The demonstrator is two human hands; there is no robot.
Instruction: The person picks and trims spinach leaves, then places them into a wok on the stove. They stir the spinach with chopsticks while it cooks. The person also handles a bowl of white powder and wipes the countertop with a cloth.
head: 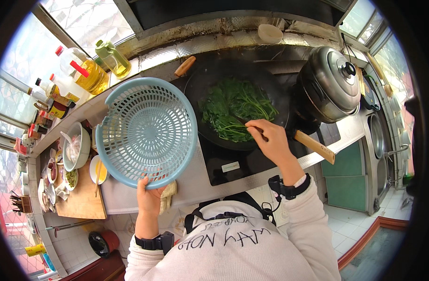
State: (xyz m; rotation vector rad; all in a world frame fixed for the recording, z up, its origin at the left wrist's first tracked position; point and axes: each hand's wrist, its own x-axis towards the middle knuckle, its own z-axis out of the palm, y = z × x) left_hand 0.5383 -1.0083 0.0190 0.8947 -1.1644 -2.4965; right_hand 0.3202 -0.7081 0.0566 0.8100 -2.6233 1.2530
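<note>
My left hand (150,196) grips the near rim of a light-blue plastic colander (151,131), thumb on the inside. The colander has a broken gap in its left rim, holds nothing, and is held up left of the wok. My right hand (270,140) is closed around a thin dark utensil (259,130), mostly hidden by the fingers, over the wok's near right side. Leafy green vegetables (239,105) with long stems lie in liquid in the black wok (214,72), which sits on a black glass cooktop (218,165).
A lidded steel pot (332,84) stands right of the wok, whose wooden handle (314,145) juts past the counter edge. Oil bottles (91,75) line the window ledge. At left are a wooden cutting board (81,202), a bowl of yellow liquid (99,170) with chopsticks, and several dishes.
</note>
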